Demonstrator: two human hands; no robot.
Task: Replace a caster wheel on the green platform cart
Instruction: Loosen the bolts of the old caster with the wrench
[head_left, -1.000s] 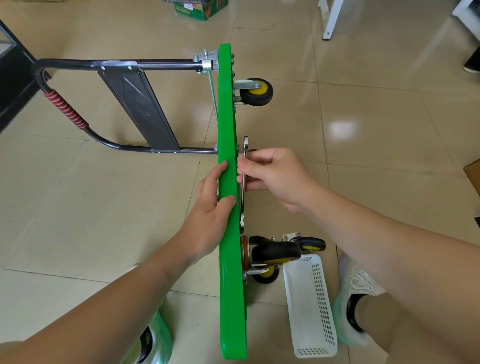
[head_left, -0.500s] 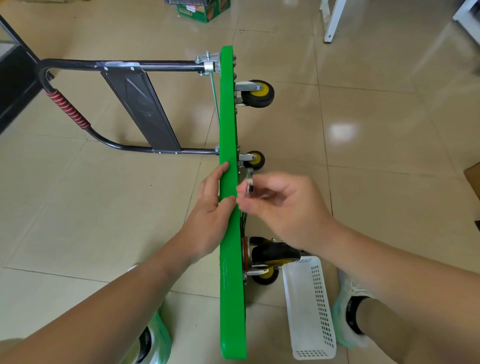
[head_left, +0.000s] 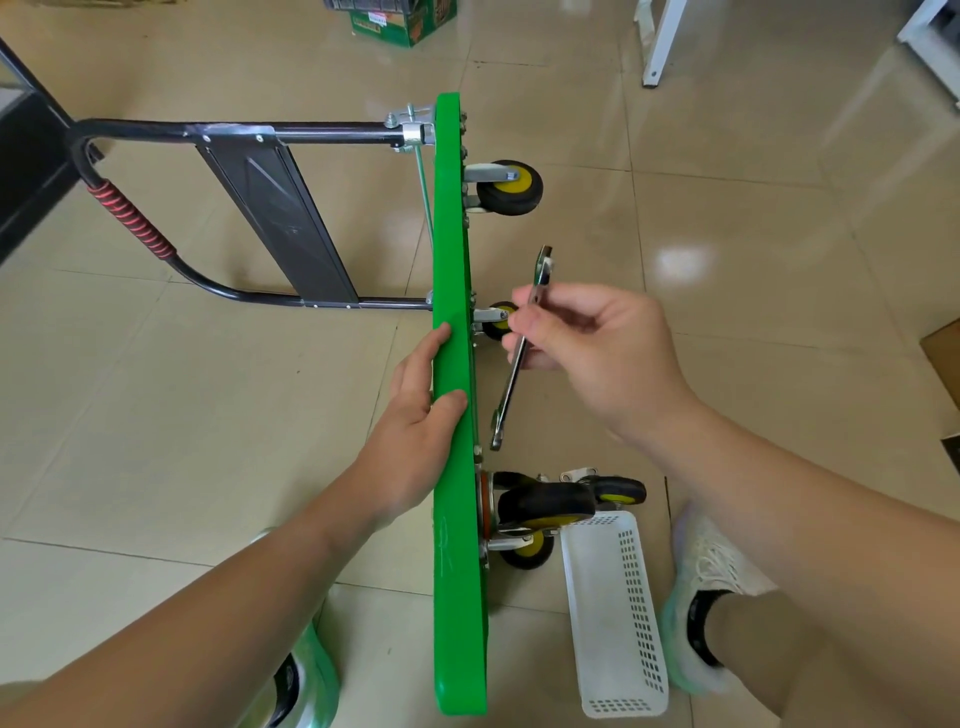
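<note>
A white perforated plastic basket (head_left: 613, 623) lies on the tiled floor beside the green platform cart (head_left: 460, 597), which stands on its long edge with its black-and-yellow caster wheels (head_left: 545, 506) pointing right. The left hand (head_left: 415, 421) has its grip clasped over the cart's upper edge. The right hand (head_left: 597, 358) has its grip pinching a silver metal wrench (head_left: 514, 384) just beside the underside. The cart's black tubular handle (head_left: 234, 130) lies farthest.

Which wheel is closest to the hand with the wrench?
The small wheel midway along the green cart, partly hidden behind the right hand holding the wrench. The others sit at the cart's ends.
</note>
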